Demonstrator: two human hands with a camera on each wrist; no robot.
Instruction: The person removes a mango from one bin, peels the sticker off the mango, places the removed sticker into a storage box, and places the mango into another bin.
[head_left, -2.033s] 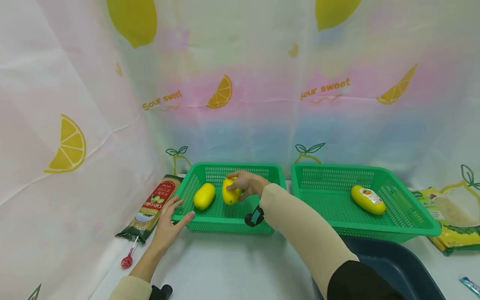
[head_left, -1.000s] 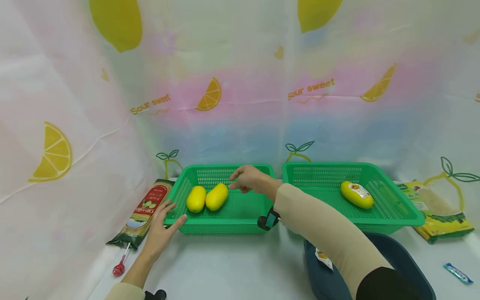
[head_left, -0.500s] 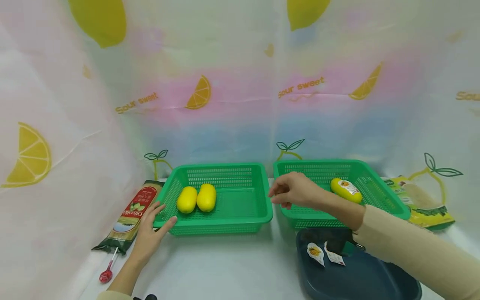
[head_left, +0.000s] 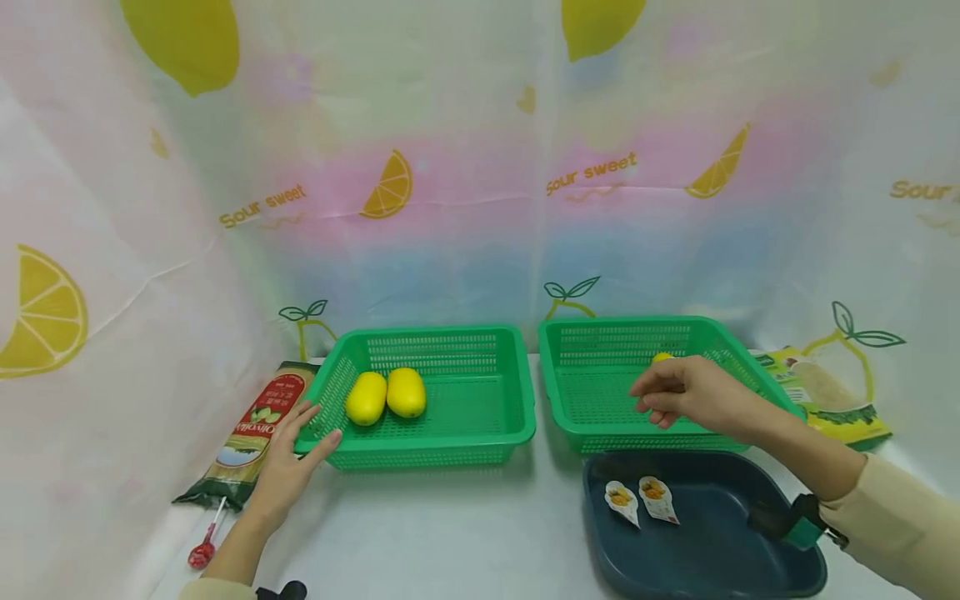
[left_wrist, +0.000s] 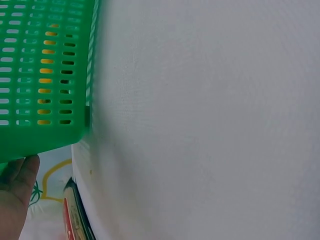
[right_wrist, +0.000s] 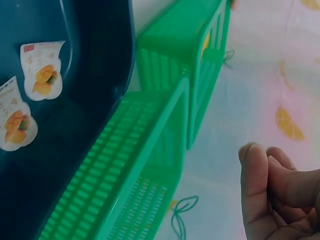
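Two yellow mangoes, the left one (head_left: pixel 367 399) and the right one (head_left: pixel 406 393), lie side by side in the left green basket (head_left: pixel 472 404). My left hand (head_left: pixel 281 475) rests at that basket's near left corner, fingers and thumb spread along the rim. Over the right green basket (head_left: pixel 596 400) hovers my right hand (head_left: pixel 697 398), fingers loosely bent with nothing between them, as the right wrist view also shows. Behind it a mango (head_left: pixel 662 357) peeks out, mostly hidden by the hand.
In front of the right basket stands a dark blue tray (head_left: pixel 720 546) holding two mango-picture tags (head_left: pixel 621 503). A red and green packet (head_left: pixel 258 421) and a lollipop (head_left: pixel 202 553) lie at left. A yellow bag (head_left: pixel 843 412) lies right of the baskets.
My right hand has let go of a mango in the left basket and moved right, over the right basket. That mango now lies against the other. My left hand has stayed at the corner.
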